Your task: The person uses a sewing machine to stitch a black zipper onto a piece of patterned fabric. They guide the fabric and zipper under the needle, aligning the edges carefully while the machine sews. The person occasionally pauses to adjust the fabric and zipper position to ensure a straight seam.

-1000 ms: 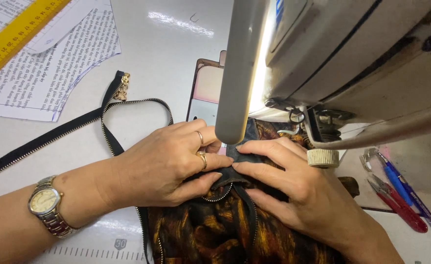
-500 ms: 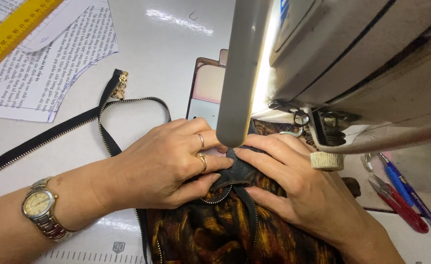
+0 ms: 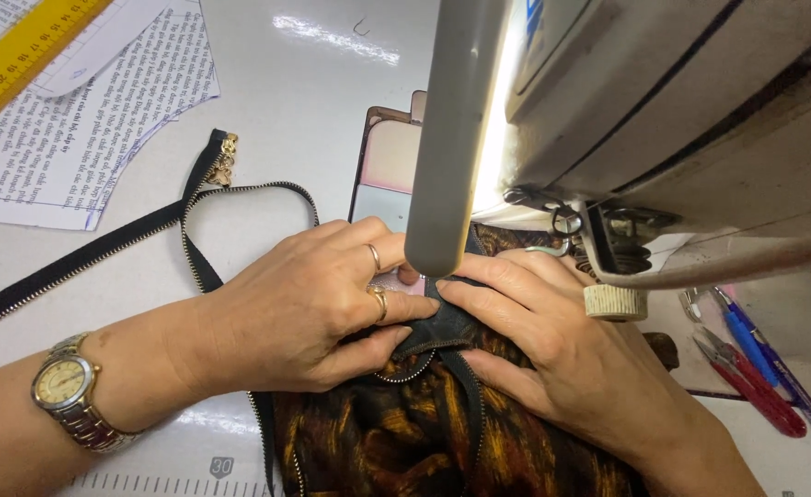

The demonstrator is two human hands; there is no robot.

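My left hand [image 3: 318, 299], with two rings and a wristwatch [image 3: 72, 394], presses flat on a brown and orange patterned fabric [image 3: 396, 442] with a black zipper [image 3: 468, 382] sewn along it. My right hand [image 3: 552, 345] presses the same fabric from the right, fingers pointing left. Both sets of fingertips meet on the dark zipper end just below the white sewing machine [image 3: 654, 120]. The needle area is hidden behind the machine head.
A long black zipper tape [image 3: 102, 248] with a gold slider loops across the white table at left. Printed paper pattern pieces [image 3: 74, 120] and a yellow ruler [image 3: 19, 55] lie top left. Red snips [image 3: 750, 382] and a blue pen [image 3: 773, 368] lie at right. A phone [image 3: 382, 175] sits behind the hands.
The hands hold nearly the same place on the fabric. The view has shifted slightly, so the machine head looms a little larger.
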